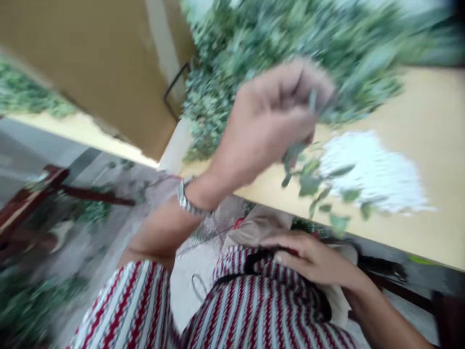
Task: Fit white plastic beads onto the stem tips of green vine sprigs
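Observation:
My left hand [271, 116], with a metal watch on its wrist, is raised over the table edge. Its fingers are closed on a leafy sprig [310, 183], whose small green leaves hang below and to the right of the fist. Motion blurs hand and leaves. My right hand [308, 254] is low at my waist, against the striped garment [250, 300]. Its thumb and fingers close around something dark with a bit of red, mostly hidden. Behind my left hand lies a big heap of leafy green branches [232, 63] on the tan table [439, 126].
A white patch or pile [374, 174] lies on the table to the right of the sprig. At the left stands a large tan panel [98, 68] with a dark metal handle [172, 92]. A reddish-brown wooden frame [32, 194] and scattered greenery [39, 300] are on the ground at left.

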A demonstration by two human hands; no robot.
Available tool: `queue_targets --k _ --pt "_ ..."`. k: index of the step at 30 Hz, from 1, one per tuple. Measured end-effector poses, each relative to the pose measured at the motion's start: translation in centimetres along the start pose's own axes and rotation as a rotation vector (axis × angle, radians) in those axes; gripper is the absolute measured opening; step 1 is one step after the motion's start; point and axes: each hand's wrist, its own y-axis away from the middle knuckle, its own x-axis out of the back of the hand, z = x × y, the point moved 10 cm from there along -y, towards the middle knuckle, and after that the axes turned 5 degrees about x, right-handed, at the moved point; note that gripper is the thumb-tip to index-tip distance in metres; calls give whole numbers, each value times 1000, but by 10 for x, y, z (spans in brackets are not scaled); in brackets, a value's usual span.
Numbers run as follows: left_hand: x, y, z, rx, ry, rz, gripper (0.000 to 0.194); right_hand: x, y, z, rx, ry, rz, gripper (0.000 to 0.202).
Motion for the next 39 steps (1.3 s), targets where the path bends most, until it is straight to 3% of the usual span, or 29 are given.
queue_targets --k 1,3,6,8,12,17,21,25,28,32,36,39 --pt "-23 6 -6 -22 50 -119 23 16 15 -14 3 -26 65 28" --pt "-54 17 -27 -11 161 -228 22 58 47 -33 -2 -107 369 23" --pt "-79 28 -66 69 287 -170 16 108 101 -42 5 -171 900 27" --pt "-91 36 -86 90 303 -106 13 116 119 -43 14 -185 1048 40" --pt "-102 46 -107 66 275 69 12 102 128 -27 0 -283 1096 47" --pt "-111 38 -118 59 298 130 14 80 149 7 136 -572 1304 43" --pt "-119 43 -113 17 259 133 14 66 134 22 68 -578 1280 45" --pt "-133 65 -108 20 50 25 14 81 133 12 -24 -345 1445 25" --pt "-141 75 -112 82 21 -153 16 96 139 -5 -54 -119 1498 16" --pt "-149 76 -128 300 292 -414 16 103 144 -21 -103 110 1456 13" --pt "-144 75 -141 493 403 -477 39 102 133 -35 -67 224 1313 14" --pt "-147 80 -144 546 401 -527 23 99 127 -39 -13 218 1256 10"
